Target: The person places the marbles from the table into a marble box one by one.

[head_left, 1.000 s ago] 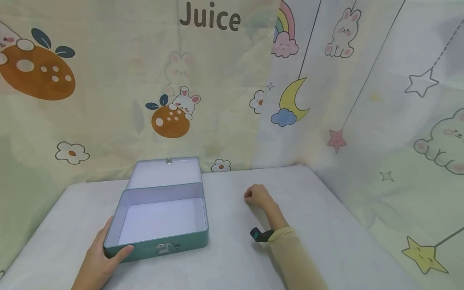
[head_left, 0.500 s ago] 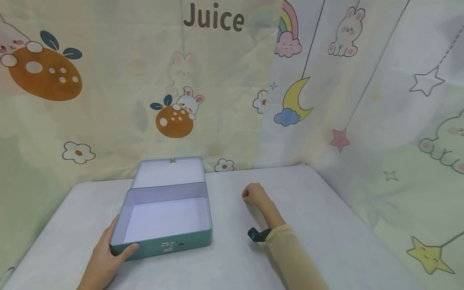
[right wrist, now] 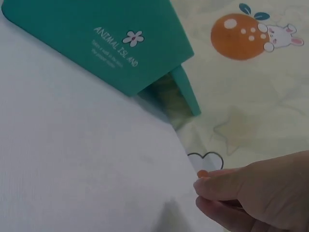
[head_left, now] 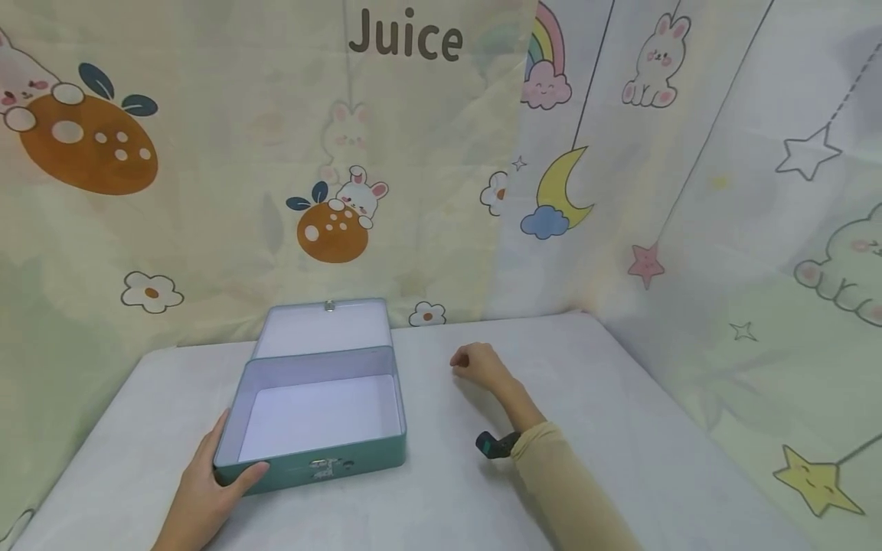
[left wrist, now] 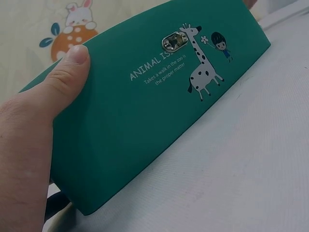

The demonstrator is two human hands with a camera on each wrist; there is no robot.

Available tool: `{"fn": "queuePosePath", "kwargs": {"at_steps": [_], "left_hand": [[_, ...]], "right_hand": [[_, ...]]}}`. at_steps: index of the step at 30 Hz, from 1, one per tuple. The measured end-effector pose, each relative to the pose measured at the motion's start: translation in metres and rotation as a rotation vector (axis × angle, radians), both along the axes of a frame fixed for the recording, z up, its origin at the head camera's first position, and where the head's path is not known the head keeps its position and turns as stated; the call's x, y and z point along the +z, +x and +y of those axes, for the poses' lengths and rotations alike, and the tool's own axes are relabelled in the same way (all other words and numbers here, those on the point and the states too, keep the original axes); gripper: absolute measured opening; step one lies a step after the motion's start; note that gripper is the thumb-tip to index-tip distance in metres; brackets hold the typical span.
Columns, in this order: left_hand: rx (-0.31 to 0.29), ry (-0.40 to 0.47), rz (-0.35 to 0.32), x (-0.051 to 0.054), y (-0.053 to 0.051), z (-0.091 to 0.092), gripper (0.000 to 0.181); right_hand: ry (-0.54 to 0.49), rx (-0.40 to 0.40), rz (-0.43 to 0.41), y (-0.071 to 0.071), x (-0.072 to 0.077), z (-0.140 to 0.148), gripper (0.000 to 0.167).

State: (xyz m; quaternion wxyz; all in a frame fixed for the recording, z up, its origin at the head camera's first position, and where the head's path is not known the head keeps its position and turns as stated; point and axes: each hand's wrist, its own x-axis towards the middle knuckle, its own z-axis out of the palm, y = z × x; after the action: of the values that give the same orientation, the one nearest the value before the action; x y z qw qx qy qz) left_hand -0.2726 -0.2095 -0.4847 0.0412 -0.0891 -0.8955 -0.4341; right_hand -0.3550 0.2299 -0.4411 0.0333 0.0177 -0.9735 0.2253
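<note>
A green tin box (head_left: 338,464) with a pale inside sits on the table, its lid (head_left: 324,329) folded back behind it. No objects show inside. My left hand (head_left: 200,493) grips the box's near left corner, the thumb lying on the front wall; in the left wrist view that wall (left wrist: 135,116) carries a giraffe print and a metal catch. To the right of the box and apart from it, my right hand (head_left: 485,367) hovers just over the table. Its fingers are curled, with thumb and fingertips close together in the right wrist view, and no object shows between them.
The white-covered table (head_left: 441,497) ends at a patterned cloth backdrop (head_left: 427,191) behind and another on the right side (head_left: 758,229). A small dark wrist camera (head_left: 494,445) is strapped at the right sleeve (head_left: 565,490).
My right hand has shifted a little left, nearer the box. The left hand keeps its grip on the box. The head view has turned slightly.
</note>
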Motion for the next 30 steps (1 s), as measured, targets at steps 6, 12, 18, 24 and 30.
{"fn": "queuePosePath", "kwargs": {"at_steps": [6,12,18,24,30], "left_hand": [[0.016,-0.013,-0.011,-0.002,-0.001,0.001,0.104],[0.015,-0.014,-0.001,-0.002,-0.001,0.003,0.103],[0.016,-0.018,-0.008,-0.003,0.000,0.002,0.103],[0.011,-0.032,-0.012,-0.004,0.000,-0.002,0.102],[0.006,-0.021,-0.016,-0.002,-0.001,-0.003,0.103]], "right_hand": [[-0.102,0.118,0.035,0.004,0.026,-0.015,0.015],[-0.173,0.223,0.053,0.008,0.054,-0.032,0.015],[-0.144,0.417,-0.018,0.003,0.074,-0.059,0.019],[-0.073,0.576,-0.210,-0.013,0.074,-0.104,0.019],[0.039,0.715,-0.318,-0.028,0.062,-0.143,0.017]]}}
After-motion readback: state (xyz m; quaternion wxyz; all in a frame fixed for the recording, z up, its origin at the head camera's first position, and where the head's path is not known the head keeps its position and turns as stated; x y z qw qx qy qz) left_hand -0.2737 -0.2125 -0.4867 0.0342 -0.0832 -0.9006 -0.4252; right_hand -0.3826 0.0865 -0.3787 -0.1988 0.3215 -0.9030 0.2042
